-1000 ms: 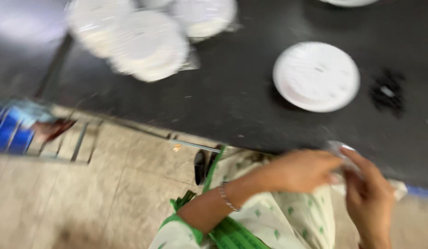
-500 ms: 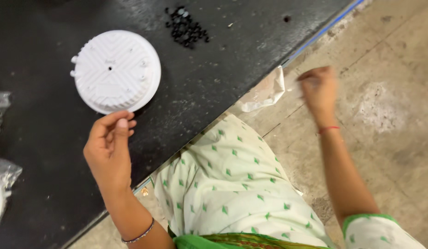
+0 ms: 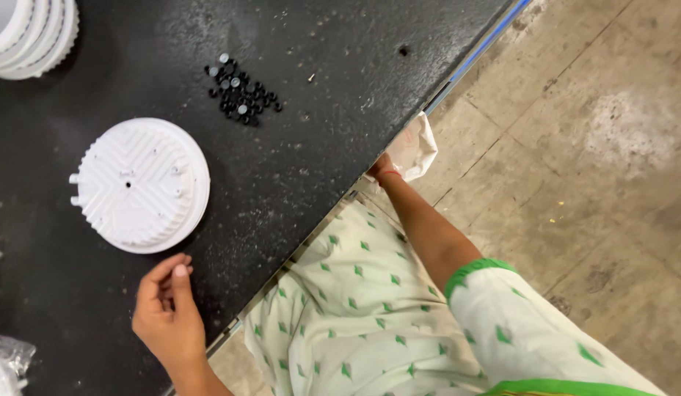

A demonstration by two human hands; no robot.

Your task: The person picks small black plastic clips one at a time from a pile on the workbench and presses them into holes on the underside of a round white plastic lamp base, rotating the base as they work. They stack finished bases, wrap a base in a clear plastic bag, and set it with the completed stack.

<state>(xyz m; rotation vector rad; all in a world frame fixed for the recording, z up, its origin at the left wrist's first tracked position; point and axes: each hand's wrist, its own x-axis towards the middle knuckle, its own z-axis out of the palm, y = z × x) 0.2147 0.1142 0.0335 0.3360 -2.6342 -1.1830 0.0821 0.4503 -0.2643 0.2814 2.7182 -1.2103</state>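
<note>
Head view, steeply down, close

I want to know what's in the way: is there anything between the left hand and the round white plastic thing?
Nothing: the head view shows only bare black table between left hand and white ribbed disc.

The left hand [image 3: 168,312] is low in the picture, with its back facing up. Its fingers [image 3: 180,282] curl in loosely and the fingertips come close together, as if pinching, but nothing can be seen between them. The left wrist runs off the bottom edge. The right arm is stretched out straight, reaching away from the body. It is bare from the short sleeve down. The right hand [image 3: 381,170] is mostly hidden, so only the wrist end shows, and its fingers cannot be seen.
</note>
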